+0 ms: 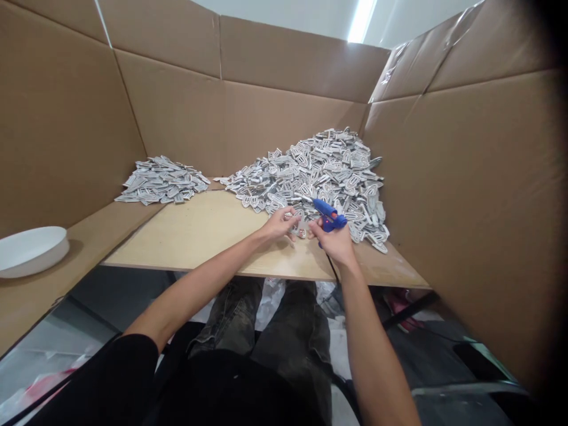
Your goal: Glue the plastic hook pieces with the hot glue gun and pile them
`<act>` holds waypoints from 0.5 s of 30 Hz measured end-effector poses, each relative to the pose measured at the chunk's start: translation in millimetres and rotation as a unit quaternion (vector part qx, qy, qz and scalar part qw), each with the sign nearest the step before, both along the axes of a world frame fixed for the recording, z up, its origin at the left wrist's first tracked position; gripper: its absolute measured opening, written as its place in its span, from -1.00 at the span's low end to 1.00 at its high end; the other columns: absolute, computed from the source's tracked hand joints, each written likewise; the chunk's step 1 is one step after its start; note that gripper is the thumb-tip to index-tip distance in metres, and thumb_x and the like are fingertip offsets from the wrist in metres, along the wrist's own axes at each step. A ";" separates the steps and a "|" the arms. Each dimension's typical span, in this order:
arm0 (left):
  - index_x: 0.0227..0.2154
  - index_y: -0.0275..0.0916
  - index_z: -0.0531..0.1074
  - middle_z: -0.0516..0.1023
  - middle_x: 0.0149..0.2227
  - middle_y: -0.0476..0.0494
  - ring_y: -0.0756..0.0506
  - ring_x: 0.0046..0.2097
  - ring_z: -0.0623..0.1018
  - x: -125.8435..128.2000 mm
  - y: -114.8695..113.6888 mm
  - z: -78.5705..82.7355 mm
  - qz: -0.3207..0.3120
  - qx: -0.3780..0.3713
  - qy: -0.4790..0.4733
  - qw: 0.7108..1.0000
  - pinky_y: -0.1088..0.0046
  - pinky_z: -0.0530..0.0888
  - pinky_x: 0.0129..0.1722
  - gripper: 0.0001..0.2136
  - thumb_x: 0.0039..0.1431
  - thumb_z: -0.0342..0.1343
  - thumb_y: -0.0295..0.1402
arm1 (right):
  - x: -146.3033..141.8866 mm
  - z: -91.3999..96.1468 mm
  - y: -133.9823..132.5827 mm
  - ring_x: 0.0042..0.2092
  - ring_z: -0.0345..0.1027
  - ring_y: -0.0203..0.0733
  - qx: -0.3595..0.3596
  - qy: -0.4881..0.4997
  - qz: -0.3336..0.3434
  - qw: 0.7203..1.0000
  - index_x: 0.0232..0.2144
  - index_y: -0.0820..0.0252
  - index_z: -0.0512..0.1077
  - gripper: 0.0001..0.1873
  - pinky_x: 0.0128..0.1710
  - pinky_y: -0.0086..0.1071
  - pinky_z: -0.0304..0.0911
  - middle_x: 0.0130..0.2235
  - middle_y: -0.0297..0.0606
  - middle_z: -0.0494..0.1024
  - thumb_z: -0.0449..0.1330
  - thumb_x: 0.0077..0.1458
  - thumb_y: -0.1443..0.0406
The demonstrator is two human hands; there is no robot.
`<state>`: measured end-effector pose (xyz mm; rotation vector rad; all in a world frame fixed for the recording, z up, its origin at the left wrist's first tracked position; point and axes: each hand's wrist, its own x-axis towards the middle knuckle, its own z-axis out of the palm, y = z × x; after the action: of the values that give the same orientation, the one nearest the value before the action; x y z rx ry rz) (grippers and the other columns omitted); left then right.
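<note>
My right hand is closed round a blue hot glue gun, whose nozzle points up and to the left; a dark cord hangs below it. In my left hand, thumb and fingers pinch a small pale flat piece with cut-out slots. Both hands are close together over the front part of the wooden table, and the fingertips of my right hand are near that piece. Just behind them rises a large heap of similar grey-white slotted pieces.
A smaller heap of grey pieces lies at the back left. At the far left a white bowl stands on a cardboard-covered surface. Tall cardboard walls enclose the back and sides. My legs are below the table's front edge.
</note>
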<state>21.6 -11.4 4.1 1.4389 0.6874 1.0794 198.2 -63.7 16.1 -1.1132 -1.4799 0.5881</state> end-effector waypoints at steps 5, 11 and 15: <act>-0.25 -0.22 0.25 0.62 -0.38 -0.09 -0.10 -0.40 0.67 0.7 1.7 -1.4 -0.049 -0.022 -0.021 0.998 0.49 0.54 -0.47 -0.62 0.24 0.34 -0.13 | 0.6 -0.9 -0.8 -0.35 0.40 -0.11 0.037 -0.119 -0.090 0.988 -0.44 0.06 0.28 -0.73 -0.27 -0.25 0.31 -0.45 -0.27 0.47 0.25 0.06 0.08; -0.21 -0.22 0.24 0.67 -0.28 -0.18 -0.13 -0.33 0.71 -0.1 2.6 -0.8 -0.057 -0.058 -0.039 0.996 0.49 0.52 -0.42 -0.65 0.14 0.37 -0.41 | 5.0 -1.5 -1.6 -0.38 0.40 -0.06 0.071 -0.172 -0.168 0.968 -0.41 0.06 0.32 -0.79 -0.27 -0.24 0.28 -0.44 -0.22 0.53 0.18 0.13 0.10; -0.20 -0.29 0.39 0.67 -0.34 -0.19 -0.08 -0.36 0.67 -1.9 3.0 -2.7 -0.056 -0.043 0.014 0.997 0.55 0.46 -0.44 -0.70 0.01 0.30 -0.59 | 7.7 2.5 -5.3 -0.39 0.42 -0.08 0.067 -0.170 -0.089 0.979 -0.37 0.08 0.37 -0.80 -0.29 -0.27 0.28 -0.42 -0.25 0.55 0.19 0.11 0.10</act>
<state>19.7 -8.4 1.4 1.4040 0.6577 0.9345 205.9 -69.0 18.6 -1.2674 -1.6603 0.1744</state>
